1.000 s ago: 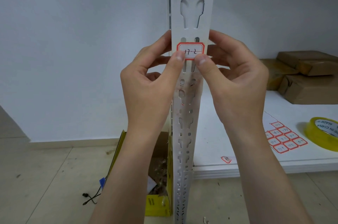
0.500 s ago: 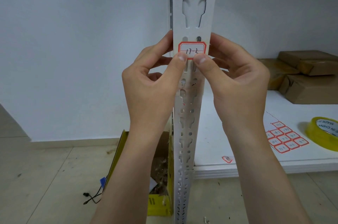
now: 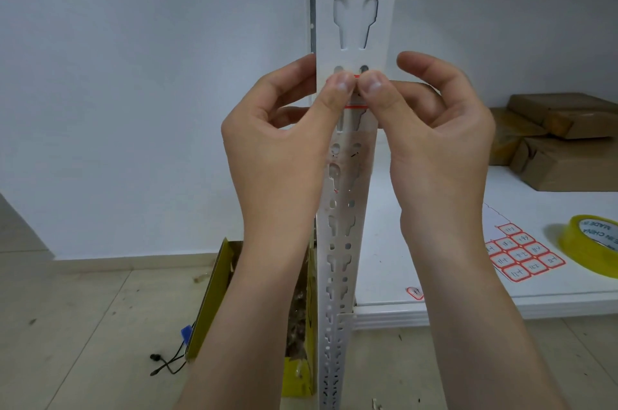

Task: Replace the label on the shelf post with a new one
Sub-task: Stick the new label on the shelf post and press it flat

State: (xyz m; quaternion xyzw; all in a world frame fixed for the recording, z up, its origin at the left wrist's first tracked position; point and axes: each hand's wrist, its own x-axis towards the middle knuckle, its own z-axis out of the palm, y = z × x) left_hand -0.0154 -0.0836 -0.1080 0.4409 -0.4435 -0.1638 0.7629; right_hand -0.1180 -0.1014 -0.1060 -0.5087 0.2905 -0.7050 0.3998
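A white slotted shelf post [image 3: 354, 21] rises through the middle of the view. A red-bordered label [image 3: 355, 106] is on its face, and both thumbs cover most of it; only slivers of its red edge show. My left hand [image 3: 284, 148] grips the post from the left, thumb flat on the label. My right hand [image 3: 438, 142] does the same from the right, with its index finger lifted off the post. The two thumb tips nearly touch at the label's middle.
A sheet of red-bordered labels [image 3: 521, 255] and one loose label [image 3: 415, 293] lie on the white shelf [image 3: 434, 309]. A yellow tape roll [image 3: 592, 242] and brown parcels [image 3: 561, 142] sit to the right. On the floor stands an open yellow box [image 3: 214, 302].
Both thumbs have slid up from the label's lower edge onto its face, and now cover the writing. The label itself has not shifted on the post.
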